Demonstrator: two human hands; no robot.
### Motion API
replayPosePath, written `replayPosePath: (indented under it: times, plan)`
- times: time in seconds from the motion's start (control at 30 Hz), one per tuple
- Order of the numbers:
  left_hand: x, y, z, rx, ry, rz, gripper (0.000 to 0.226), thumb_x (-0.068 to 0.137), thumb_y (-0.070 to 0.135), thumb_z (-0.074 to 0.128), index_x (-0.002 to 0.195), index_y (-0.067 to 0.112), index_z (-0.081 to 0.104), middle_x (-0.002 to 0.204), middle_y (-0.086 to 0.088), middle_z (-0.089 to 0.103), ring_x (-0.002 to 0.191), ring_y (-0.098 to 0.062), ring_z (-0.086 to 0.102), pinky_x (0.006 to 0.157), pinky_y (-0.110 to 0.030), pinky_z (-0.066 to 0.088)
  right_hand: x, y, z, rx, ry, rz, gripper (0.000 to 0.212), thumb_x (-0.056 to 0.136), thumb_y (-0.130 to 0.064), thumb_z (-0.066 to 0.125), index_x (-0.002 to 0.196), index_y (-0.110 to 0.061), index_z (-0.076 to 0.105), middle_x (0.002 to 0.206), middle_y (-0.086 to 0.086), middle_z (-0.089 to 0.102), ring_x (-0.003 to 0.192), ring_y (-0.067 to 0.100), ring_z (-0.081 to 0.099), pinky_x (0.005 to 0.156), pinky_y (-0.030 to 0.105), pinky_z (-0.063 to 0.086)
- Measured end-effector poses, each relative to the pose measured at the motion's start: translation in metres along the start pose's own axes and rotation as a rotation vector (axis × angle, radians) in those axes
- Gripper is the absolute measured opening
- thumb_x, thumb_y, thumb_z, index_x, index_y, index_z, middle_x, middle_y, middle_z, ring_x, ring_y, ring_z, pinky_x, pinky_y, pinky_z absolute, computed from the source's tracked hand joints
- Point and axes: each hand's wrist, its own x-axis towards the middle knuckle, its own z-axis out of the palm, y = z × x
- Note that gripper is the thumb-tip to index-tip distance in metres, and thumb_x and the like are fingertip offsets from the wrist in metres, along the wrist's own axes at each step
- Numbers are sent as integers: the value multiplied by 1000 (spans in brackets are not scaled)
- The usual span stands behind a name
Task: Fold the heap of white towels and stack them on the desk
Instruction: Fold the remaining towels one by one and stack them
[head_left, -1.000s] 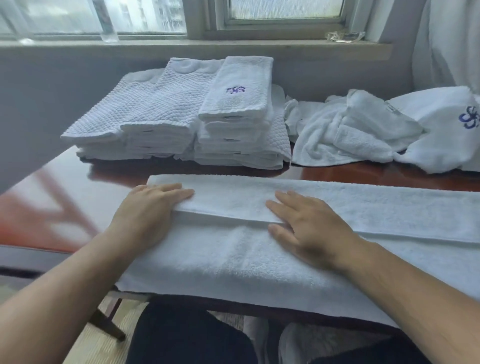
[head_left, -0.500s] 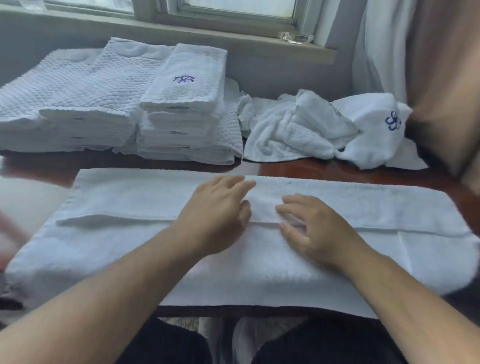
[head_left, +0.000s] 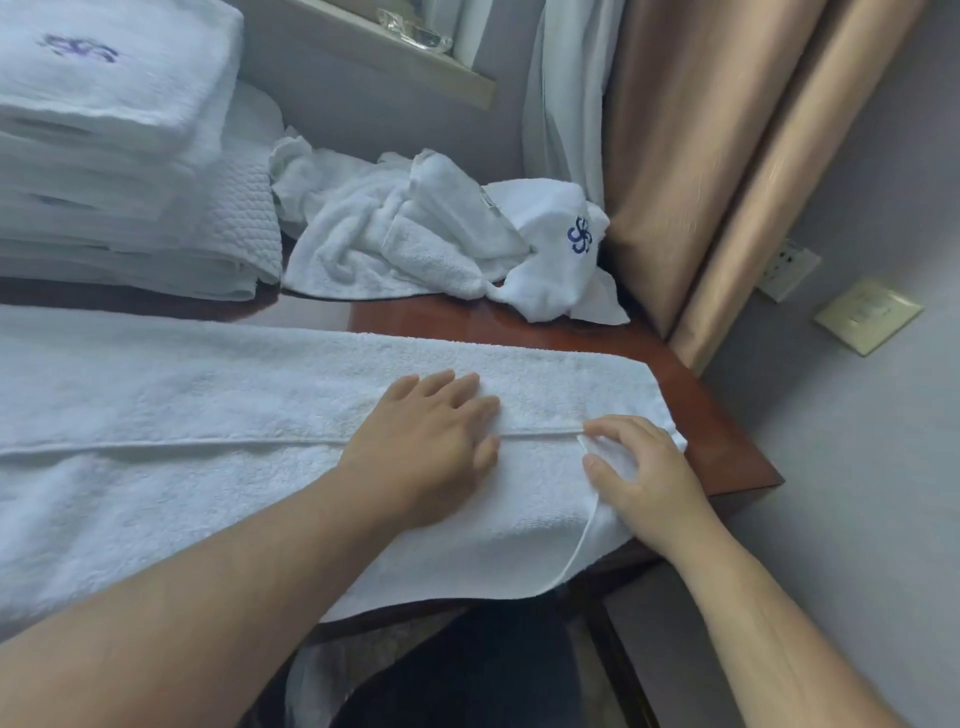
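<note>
A brown desk (head_left: 571, 325) stands by a tan curtain (head_left: 701, 156). A long white towel (head_left: 208, 405) lies flat across the desk. The left hand (head_left: 431, 441) presses on it with straight fingers. The right hand (head_left: 644, 467) pinches the towel's right end. The towel looks soft, light and floppy, so the end corners seem best to hold. Behind are a stack of folded towels (head_left: 104, 156) and a messy heap (head_left: 405, 239). No box or basket shows.

A red-brown wooden table (head_left: 701, 415) ends in a corner at centre right. Tan curtains (head_left: 701, 130) hang upper right, beside a white sheer (head_left: 566, 93). A sill (head_left: 415, 67) crosses the top. The grey wall (head_left: 857, 467) at right carries a socket (head_left: 789, 270) and a switch plate (head_left: 867, 315).
</note>
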Motion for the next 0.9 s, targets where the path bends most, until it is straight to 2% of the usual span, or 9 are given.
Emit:
replayPosePath:
  times: [0.1, 0.23, 0.3, 0.37, 0.5, 0.6, 0.7, 0.8, 0.9]
  plan:
    - [0, 0, 1, -6, 21, -7, 46, 98, 52, 26, 134, 33, 47, 143, 8, 44, 133, -16, 35, 110, -36, 22, -2, 0, 6, 60, 96, 104, 31, 84, -30, 70, 111, -39, 57, 117, -25, 51, 123, 8, 46, 101, 29, 39]
    - [2, 0, 1, 6, 19, -12, 46, 98, 52, 28, 136, 34, 47, 144, 8, 44, 134, -16, 35, 110, -36, 23, -4, -6, 15, -35, 121, 170, 25, 79, -52, 69, 92, -32, 59, 104, -22, 44, 109, 7, 35, 91, 25, 33]
    - [2, 0, 1, 12, 20, -12, 47, 97, 52, 27, 136, 35, 47, 144, 9, 44, 134, -16, 35, 109, -35, 22, -2, -9, 8, -11, 84, 172, 12, 84, -41, 69, 84, -32, 62, 101, -18, 48, 108, 10, 46, 84, 23, 36]
    - [2, 0, 1, 15, 18, -8, 47, 97, 53, 26, 136, 36, 46, 145, 10, 43, 135, -15, 33, 109, -34, 20, -3, -7, 0, -10, 99, 178, 11, 85, -30, 68, 75, -29, 63, 97, -15, 52, 102, 12, 53, 77, 22, 39]
    - [2, -1, 2, -3, 27, -10, 46, 98, 53, 28, 138, 38, 44, 151, 11, 38, 138, -14, 29, 109, -33, 16, -17, 5, -10, 58, 365, 250, 14, 76, -35, 58, 66, -26, 56, 81, -10, 59, 76, 6, 55, 58, 24, 36]
    - [2, -2, 3, -25, 11, -10, 48, 98, 55, 27, 142, 40, 41, 154, 12, 36, 140, -12, 26, 112, -32, 13, -23, 17, -16, 337, 511, 329, 21, 65, -44, 52, 67, -25, 59, 69, -9, 63, 58, 6, 53, 55, 29, 39]
    - [5, -3, 1, -64, -38, -32, 48, 100, 54, 29, 145, 43, 40, 157, 14, 33, 145, -12, 23, 115, -34, 11, -21, 23, -18, 760, 544, 338, 12, 64, -38, 59, 61, -27, 61, 78, -5, 71, 53, 5, 48, 53, 29, 39]
    - [9, -1, -9, -143, -107, -42, 41, 101, 53, 27, 132, 47, 53, 143, 13, 46, 139, -13, 28, 112, -34, 14, -17, 29, -20, 992, 438, 280, 19, 67, -30, 63, 53, -24, 50, 116, -6, 74, 59, 6, 48, 50, 20, 37]
    - [7, 7, -24, -285, -163, -20, 64, 95, 64, 15, 116, 35, 68, 130, 10, 56, 132, -14, 36, 110, -34, 22, -9, 32, -23, 1155, 320, 231, 25, 71, -25, 63, 56, -25, 42, 129, 1, 69, 75, 16, 48, 56, 21, 39]
